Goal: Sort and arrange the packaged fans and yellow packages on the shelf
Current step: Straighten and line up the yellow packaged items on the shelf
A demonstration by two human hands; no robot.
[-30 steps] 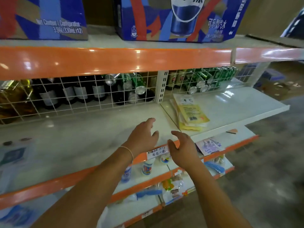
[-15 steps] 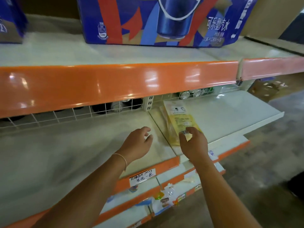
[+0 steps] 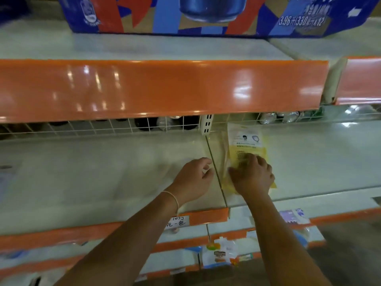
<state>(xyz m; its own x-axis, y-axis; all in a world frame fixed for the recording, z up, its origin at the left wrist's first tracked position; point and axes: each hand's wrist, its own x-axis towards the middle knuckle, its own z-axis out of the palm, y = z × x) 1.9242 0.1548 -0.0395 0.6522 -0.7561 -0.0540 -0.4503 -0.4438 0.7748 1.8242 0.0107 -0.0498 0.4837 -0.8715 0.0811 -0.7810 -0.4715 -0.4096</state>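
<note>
right hand (image 3: 252, 175): flat, fingers spread, pressing on yellow packages (image 3: 245, 145)
left hand (image 3: 193, 179): loosely curled, empty, over shelf (image 3: 103, 172)
packages: shelf's left edge

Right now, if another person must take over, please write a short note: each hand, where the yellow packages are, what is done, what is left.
Right hand: palm down on the stack of yellow packages, fingers spread over the near half; whether it grips them cannot be told.
Left hand: empty, loosely curled, above the bare shelf just left of the panel seam.
Packages: stacked flat on the right panel, beside the seam, back end near the wire grid.
Done: packages gathered in one stack.
Left: square the stack. No packaged fans identifiable on this shelf.
</note>
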